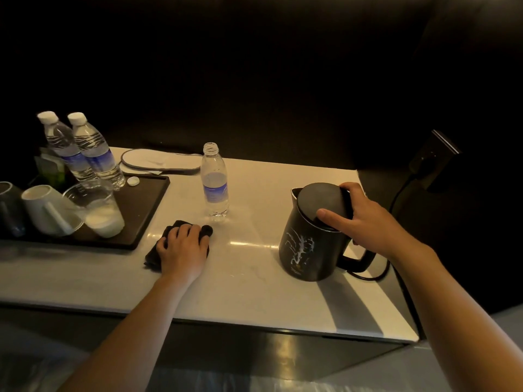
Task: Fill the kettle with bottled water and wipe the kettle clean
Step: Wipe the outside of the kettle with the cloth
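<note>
Your right hand (358, 219) rests on top of the kettle (312, 236), fingers curled over the lid at its handle side and the thumb lying across the lid's near edge. The lid looks down or nearly so. The kettle stands on the counter (254, 292) at about 3 o'clock from the open bottle (214, 181), well apart from it, with white streaks down its near side.

Your left hand (184, 247) lies flat on the dark cloth (158, 256), fingers spread and pressing it to the counter, at about 6 o'clock from the bottle.

The bottle is uncapped and looks almost empty, so filling seems done and wiping is probably next. Press the lid fully shut first. Bunch the cloth into your palm, keep the right hand steadying the kettle from above, and wipe the streaks downward. Mind the cord (396, 199) behind the kettle, and don't knock the light bottle over as you cross.
</note>
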A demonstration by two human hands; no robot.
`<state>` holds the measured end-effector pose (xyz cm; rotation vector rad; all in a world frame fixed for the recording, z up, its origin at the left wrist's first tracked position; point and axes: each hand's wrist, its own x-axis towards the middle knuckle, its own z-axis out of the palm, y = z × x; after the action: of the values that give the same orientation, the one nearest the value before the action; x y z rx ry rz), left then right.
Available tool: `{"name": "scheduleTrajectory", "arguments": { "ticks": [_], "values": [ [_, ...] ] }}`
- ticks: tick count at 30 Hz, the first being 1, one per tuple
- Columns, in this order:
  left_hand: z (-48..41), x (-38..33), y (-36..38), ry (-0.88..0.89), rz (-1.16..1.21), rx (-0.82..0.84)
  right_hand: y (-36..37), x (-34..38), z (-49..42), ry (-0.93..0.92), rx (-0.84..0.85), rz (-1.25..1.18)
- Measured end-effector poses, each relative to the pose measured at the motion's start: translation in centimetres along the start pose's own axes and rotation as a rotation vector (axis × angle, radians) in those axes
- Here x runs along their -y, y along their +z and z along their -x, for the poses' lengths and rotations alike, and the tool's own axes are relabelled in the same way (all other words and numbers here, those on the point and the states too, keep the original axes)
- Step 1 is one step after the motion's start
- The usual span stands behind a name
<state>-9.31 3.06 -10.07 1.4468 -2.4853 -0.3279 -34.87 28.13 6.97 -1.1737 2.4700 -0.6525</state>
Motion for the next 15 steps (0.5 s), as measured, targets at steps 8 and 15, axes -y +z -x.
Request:
{"name": "scheduleTrajectory", "arguments": {
  "ticks": [8, 15],
  "values": [
    [4.8, -6.1, -6.3, -0.436, 1.524, 0.166, 0.4, -0.1, 0.2, -0.017, -0.053, -0.021],
    [10.4, -17.4, -6.2, -0.345, 2.017, 0.337, 0.4, 0.2, 0.5, -0.004, -0.076, -0.034]
  ]
}}
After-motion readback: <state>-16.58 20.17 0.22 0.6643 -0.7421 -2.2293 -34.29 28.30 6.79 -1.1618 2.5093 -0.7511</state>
